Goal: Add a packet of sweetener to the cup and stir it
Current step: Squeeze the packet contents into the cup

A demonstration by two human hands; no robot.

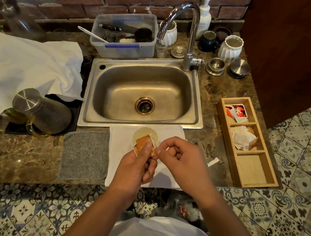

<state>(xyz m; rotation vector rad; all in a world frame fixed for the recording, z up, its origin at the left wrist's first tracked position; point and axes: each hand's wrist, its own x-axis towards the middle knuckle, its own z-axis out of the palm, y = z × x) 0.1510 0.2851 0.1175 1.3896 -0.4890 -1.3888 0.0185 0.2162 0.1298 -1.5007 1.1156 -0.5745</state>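
A small white cup (144, 133) with pale liquid stands on a white cloth (119, 148) at the counter's front edge, just below the sink. My left hand (136, 168) pinches a brown and white sweetener packet (143, 143) over the cup's near rim. My right hand (180, 160) is right beside it, thumb and forefinger gripping the packet's right corner. A small white strip (213, 161) lies on the counter to the right of my hands. No stirrer shows near the cup.
A steel sink (144, 93) with a tap (184, 32) sits behind the cup. A wooden tray (248, 140) with packets is at the right, a grey mat (85, 153) and a metal-lidded jug (39, 109) at the left. A plastic tub (125, 35) of utensils stands behind.
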